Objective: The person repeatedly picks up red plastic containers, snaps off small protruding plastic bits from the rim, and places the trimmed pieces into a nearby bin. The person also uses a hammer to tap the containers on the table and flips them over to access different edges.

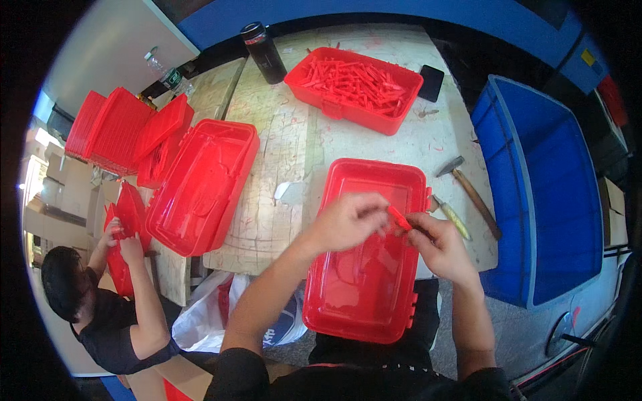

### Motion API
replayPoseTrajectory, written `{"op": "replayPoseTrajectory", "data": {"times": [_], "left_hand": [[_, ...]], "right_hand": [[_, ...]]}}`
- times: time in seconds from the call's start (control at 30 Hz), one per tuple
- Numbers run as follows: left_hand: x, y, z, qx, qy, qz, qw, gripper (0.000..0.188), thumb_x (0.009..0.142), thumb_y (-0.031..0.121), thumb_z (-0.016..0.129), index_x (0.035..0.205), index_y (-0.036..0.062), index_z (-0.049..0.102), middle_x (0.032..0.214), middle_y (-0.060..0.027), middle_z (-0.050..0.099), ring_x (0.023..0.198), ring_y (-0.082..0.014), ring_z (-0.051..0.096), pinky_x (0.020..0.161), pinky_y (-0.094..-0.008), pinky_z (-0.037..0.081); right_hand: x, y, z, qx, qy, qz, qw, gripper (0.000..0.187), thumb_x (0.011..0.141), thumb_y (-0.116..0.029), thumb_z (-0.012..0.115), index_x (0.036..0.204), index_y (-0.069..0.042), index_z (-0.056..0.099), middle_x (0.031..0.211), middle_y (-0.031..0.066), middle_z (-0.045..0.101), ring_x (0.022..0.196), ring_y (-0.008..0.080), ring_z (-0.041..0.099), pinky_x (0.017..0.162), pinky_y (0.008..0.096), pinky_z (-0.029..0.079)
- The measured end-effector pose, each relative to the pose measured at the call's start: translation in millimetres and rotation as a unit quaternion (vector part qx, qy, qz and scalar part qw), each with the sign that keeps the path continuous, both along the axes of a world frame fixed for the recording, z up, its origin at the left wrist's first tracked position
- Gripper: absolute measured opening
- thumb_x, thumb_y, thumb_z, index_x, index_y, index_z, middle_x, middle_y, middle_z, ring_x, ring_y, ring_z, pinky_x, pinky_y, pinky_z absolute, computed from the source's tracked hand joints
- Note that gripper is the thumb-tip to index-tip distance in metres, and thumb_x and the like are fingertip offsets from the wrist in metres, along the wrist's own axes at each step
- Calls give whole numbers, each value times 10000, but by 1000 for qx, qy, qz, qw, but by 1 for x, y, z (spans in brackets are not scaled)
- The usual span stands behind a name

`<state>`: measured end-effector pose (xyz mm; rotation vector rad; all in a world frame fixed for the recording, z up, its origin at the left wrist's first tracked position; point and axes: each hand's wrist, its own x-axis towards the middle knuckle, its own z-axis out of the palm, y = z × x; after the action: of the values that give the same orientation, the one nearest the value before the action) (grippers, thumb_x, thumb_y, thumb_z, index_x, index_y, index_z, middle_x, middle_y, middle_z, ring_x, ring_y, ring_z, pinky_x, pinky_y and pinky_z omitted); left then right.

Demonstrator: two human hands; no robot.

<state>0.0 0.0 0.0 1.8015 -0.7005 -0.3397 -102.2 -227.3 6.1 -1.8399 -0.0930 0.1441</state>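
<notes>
My right hand pinches a small, narrow red plastic piece between thumb and fingers. My left hand hovers beside the piece, its slightly blurred fingers loosely bent and apart, with nothing seen in them. Below both hands, a shallow red plastic box shell lies with its hollow side up. Its far part rests on the table and its near end reaches over my lap. Small hinge tabs show along its right edge. Farther away, a red box is filled with many similar small red pieces.
A hammer and a knife lie right of the shell. A blue bin stands beyond them. A black bottle and a phone flank the filled box. At left, another red box, stacked red lids and a co-worker handling red plastic.
</notes>
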Motion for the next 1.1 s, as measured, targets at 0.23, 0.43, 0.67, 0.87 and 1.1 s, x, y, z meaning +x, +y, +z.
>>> {"op": "replayPoseTrajectory", "data": {"times": [0.23, 0.43, 0.67, 0.87, 1.1], "left_hand": [[93, 10, -35, 201, -259, -14, 945, 422, 836, 209, 708, 1221, 56, 630, 1066, -211, 699, 1022, -363, 668, 909, -438, 519], [95, 4, -58, 339, -163, -98, 922, 359, 760, 261, 747, 1076, 97, 701, 891, -187, 716, 890, -392, 682, 793, -486, 531], [95, 5, -64, 346, -158, -139, 914, 239, 758, 255, 748, 885, 55, 720, 854, -206, 699, 869, -398, 677, 769, -490, 530], [91, 4, -55, 357, -172, -132, 909, 315, 765, 320, 760, 851, 20, 720, 850, -212, 698, 864, -398, 680, 776, -484, 538], [84, 4, -52, 353, -211, -103, 906, 313, 758, 311, 752, 837, 8, 727, 857, -218, 701, 863, -385, 687, 787, -472, 551]], "right_hand": [[38, 1, 5, -287, -103, 1, 952, 186, 927, -176, 628, 927, 8, 601, 828, 231, 664, 775, 418, 673, 681, 475, 525], [93, 42, -31, -495, -81, 64, 863, 239, 925, -245, 633, 909, -8, 602, 770, 203, 698, 706, 391, 697, 651, 513, 552], [91, 55, -57, -457, -47, 51, 887, 214, 922, -230, 630, 878, -21, 619, 720, 221, 675, 687, 403, 684, 632, 527, 534], [85, 54, -57, -457, -65, 30, 887, 185, 904, -206, 654, 861, -36, 594, 714, 202, 670, 673, 383, 681, 590, 500, 523], [82, 53, -50, -442, -130, 14, 887, 163, 881, -165, 681, 824, -54, 576, 680, 181, 641, 640, 383, 653, 559, 489, 505]]}}
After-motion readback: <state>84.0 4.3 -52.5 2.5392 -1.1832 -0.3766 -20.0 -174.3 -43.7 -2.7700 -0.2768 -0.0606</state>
